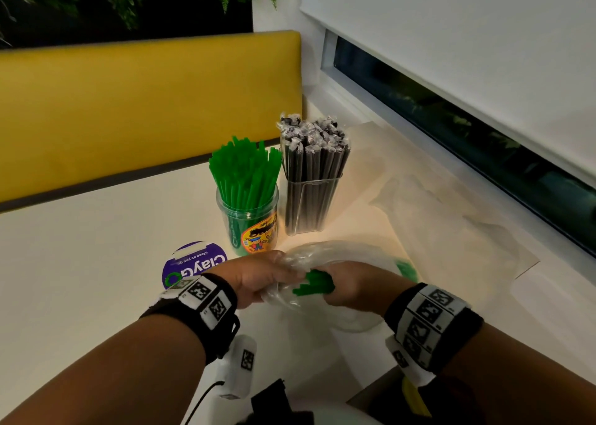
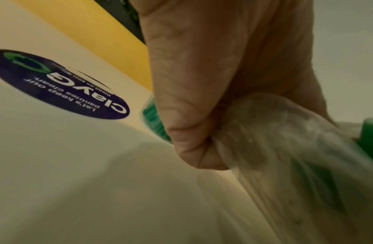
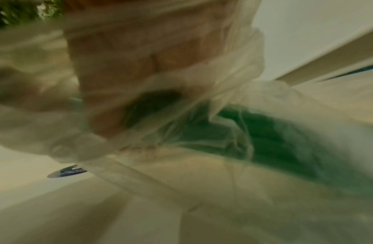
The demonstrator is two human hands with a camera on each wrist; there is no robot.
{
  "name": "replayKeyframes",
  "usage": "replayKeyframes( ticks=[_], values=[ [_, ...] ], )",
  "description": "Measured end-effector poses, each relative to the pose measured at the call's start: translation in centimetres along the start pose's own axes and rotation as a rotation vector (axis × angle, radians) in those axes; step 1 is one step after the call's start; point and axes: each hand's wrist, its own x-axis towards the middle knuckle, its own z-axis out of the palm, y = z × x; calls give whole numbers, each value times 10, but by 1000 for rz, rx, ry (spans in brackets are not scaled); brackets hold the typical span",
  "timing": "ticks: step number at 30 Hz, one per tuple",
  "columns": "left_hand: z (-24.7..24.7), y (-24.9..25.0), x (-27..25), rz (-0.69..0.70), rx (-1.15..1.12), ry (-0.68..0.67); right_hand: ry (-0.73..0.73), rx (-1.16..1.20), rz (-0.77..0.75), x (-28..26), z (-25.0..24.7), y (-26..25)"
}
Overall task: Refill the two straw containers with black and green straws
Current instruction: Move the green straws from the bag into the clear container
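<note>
Both arms are bare, with no sleeves. Each wrist has a wide black band (image 1: pixel 206 308) with white squares (image 1: pixel 430 321) on it, and each square has a black blocky pattern. Under the left wrist hangs a small white box (image 1: pixel 240 368) with a thin black cable (image 1: pixel 200 402).

Head view looks down over the table (image 1: pixel 96 263); both wrist views sit close, sharing its purple sticker (image 2: pixel 62 85) (blurred).
</note>
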Motion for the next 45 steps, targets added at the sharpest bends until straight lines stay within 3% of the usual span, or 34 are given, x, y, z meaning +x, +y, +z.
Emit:
replayKeyframes(
  ticks=[6,9,14,16,20,23,25,28,30,32,35,40,43,45],
  values=[
    [-3,2,6,117,-64,74,110,-142,-94,0,10,-2],
    [5,0,8,202,73,212,168,-172,-120,-2,11,0],
    [15,10,6,347,371,357,387,-88,1,0,8,5],
    [15,10,8,372,524,451,376,-70,-6,2,10,-1],
    [10,-3,14,331,620,541,258,-149,-213,-5,15,-11],
    [16,-8,15,292,615,518,299,-326,-314,-8,24,-6],
    [17,-11,18,283,647,511,378,-321,-373,-8,27,-5],
    [12,-15,19,246,690,546,456,-166,-395,-12,14,-22],
    [10,-22,18,259,648,587,494,174,-271,-23,-3,-39],
    [9,-26,15,273,594,619,605,529,-178,-33,-26,-51],
    [5,-26,11,201,536,548,815,680,-103,-44,-67,-62],
    [-19,0,-18,61,511,297,977,1189,-343,-49,-126,-85],
    [-44,19,-40,122,382,425,1017,1240,-438,-43,-144,-104],
    [-53,28,-50,318,245,589,1046,1155,-436,-33,-146,-118]
  ],
)
